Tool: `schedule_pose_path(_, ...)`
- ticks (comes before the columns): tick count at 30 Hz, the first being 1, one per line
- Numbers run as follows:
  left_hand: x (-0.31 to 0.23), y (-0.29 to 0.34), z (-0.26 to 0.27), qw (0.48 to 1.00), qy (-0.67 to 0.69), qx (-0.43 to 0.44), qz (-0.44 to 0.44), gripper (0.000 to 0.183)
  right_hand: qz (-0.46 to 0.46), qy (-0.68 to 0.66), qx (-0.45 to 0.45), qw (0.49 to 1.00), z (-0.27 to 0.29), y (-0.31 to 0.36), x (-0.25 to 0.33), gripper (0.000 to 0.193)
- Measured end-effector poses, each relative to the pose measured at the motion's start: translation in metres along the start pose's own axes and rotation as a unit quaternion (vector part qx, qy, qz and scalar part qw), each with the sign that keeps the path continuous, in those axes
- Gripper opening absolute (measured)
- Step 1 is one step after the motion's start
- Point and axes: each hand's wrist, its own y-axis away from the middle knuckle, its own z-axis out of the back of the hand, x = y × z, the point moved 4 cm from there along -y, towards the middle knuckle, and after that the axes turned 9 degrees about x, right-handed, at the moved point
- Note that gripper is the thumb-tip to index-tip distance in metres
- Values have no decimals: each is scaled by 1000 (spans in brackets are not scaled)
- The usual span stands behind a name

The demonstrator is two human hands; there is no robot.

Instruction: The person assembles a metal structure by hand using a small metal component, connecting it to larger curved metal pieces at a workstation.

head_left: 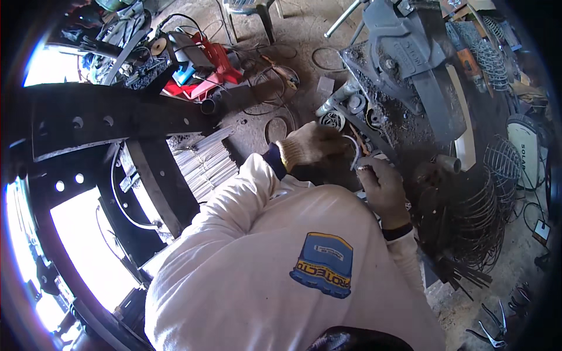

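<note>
My left hand [310, 145], in a tan knitted glove, reaches to the upper end of a thin, curved metal rod [356, 151]. Its fingers are bent and partly lost in shadow, closed at that end of the rod. My right hand [384, 192], gloved too, pinches the rod's lower end between thumb and fingers. The rod bows in a hook-like arc across the gap between both hands, in front of my chest. Below and beyond the hands stands a workbench [383, 126] with dark metal scraps on it.
A large grey vise [404, 50] is mounted at the far right. Coiled wire [477, 216] piles up on the right, by a white device [523, 149]. A dark steel frame [117, 117] stands left, beside bundled rods [205, 164]. Pliers [492, 327] lie lower right; cables [269, 88] cross the floor.
</note>
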Motion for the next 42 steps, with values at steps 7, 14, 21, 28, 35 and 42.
schedule_pose_path(7,109,36,60,960,-1,-104,259,27,96,43,-166,981,60,-37,42,22)
schedule_pose_path(14,250,61,166,931,-168,-194,260,31,163,109,-386,901,106,-91,85,33)
schedule_pose_path(21,257,75,260,890,-45,-167,421,40,73,112,-473,871,146,-185,101,38)
schedule_pose_path(28,271,55,335,880,-179,-58,436,39,-130,153,-419,885,171,-266,98,46)
schedule_pose_path(35,285,32,394,863,-343,-39,370,26,-205,139,-346,905,181,-278,84,47)
schedule_pose_path(42,232,-13,435,873,-249,-158,389,30,-203,118,-371,898,181,-277,75,50)
